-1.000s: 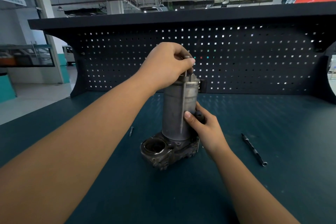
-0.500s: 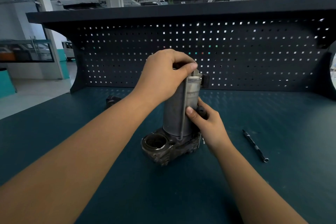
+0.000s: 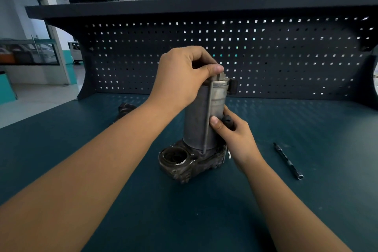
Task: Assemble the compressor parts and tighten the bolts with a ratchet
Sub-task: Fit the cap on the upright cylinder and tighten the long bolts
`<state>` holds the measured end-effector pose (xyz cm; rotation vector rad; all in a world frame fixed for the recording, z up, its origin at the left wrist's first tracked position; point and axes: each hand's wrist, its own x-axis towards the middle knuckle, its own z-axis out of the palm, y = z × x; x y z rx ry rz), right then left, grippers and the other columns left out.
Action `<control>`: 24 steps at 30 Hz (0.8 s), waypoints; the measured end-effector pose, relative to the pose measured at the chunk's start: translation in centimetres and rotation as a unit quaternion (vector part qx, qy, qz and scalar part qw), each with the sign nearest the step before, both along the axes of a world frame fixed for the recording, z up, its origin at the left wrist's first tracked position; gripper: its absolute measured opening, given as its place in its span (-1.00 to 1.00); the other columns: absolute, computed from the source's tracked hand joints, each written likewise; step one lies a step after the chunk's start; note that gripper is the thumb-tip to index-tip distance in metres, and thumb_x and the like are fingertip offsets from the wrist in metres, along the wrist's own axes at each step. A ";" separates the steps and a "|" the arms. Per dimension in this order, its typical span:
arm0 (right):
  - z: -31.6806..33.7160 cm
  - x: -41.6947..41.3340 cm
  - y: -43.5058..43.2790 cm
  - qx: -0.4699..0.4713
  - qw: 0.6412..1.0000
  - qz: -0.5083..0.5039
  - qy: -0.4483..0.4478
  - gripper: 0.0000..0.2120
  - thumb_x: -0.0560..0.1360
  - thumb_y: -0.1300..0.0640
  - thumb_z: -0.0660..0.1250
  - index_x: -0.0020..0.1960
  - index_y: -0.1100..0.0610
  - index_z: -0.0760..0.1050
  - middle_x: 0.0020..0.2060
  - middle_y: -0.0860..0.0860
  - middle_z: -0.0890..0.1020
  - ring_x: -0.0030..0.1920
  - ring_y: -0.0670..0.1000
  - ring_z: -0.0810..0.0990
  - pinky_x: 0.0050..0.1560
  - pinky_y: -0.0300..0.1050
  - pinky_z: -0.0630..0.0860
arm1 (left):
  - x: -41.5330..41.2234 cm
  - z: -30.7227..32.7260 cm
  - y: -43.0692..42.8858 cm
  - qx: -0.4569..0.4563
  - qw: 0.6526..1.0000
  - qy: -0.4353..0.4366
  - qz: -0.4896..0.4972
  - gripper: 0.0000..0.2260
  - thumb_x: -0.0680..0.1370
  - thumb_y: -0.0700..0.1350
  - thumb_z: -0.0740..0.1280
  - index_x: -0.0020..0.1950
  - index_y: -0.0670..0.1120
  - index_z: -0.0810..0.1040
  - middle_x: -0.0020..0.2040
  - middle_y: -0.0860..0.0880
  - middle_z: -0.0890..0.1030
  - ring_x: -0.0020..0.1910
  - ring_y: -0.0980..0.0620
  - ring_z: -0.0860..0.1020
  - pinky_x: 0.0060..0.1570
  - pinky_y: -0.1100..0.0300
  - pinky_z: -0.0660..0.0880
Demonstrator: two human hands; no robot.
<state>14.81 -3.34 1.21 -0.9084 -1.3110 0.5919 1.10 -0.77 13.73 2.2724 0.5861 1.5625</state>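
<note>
While the cast housing (image 3: 184, 164) stood on the dark green workbench (image 3: 306, 200), the grey metal cylinder (image 3: 195, 120) sat upright on top of it, near the middle of the bench and in front of the perforated back panel (image 3: 266, 57). A round open bore in the housing faced upward just left of the cylinder base.

A long bolt (image 3: 207, 116) ran vertically down the near side of the cylinder, its lower end meeting the housing. The left hand (image 3: 182, 75) was curled over the top of the cylinder, with thumb and forefinger pinching the head of the long bolt. The right hand (image 3: 235, 137) gripped the cylinder at mid-height from the right: the thumb pressed flat on the wall just beside the bolt shank and the fingers wrapped round the far side. A small dark item showed between thumb and forefinger; what it was cannot be told.

A slim dark tool (image 3: 288, 160) with a socket-like tip lay flat on the bench to the right, apart from the right hand. A dark part (image 3: 125, 108) lay at the back left, partly hidden behind the left forearm.
</note>
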 end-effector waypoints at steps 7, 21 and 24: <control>0.0 0.0 -0.1 -0.001 1.000 0.000 0.005 -0.59 0.42 -0.02 0.37 0.27 -0.09 0.47 0.10 -0.13 0.64 0.16 -0.13 0.58 0.06 -0.34 0.49 | -0.1 -0.2 0.1 0.005 1.000 -0.014 -0.012 -0.90 0.42 -0.13 0.45 -0.26 0.04 0.61 -0.28 0.16 0.62 -0.24 0.20 0.59 -0.16 0.29 0.55; 0.1 -0.3 -0.5 0.002 1.000 -0.008 0.009 -0.53 0.38 -0.06 0.40 0.27 0.00 0.49 0.06 -0.08 0.66 0.13 -0.09 0.60 0.16 -0.18 0.52 | -2.2 -9.1 -1.0 -0.098 0.978 0.137 0.121 -0.80 0.30 0.07 0.52 -0.39 0.12 0.51 -0.42 0.17 0.56 -0.36 0.25 0.53 -0.32 0.40 0.44; 0.2 -0.3 -0.4 0.001 1.000 -0.012 0.011 -0.53 0.35 -0.07 0.38 0.24 0.00 0.50 0.05 -0.08 0.67 0.10 -0.09 0.61 0.13 -0.19 0.53 | -1.9 -9.4 -0.5 -0.091 0.975 0.153 0.134 -0.76 0.28 0.10 0.52 -0.42 0.13 0.48 -0.45 0.20 0.53 -0.36 0.29 0.52 -0.35 0.41 0.43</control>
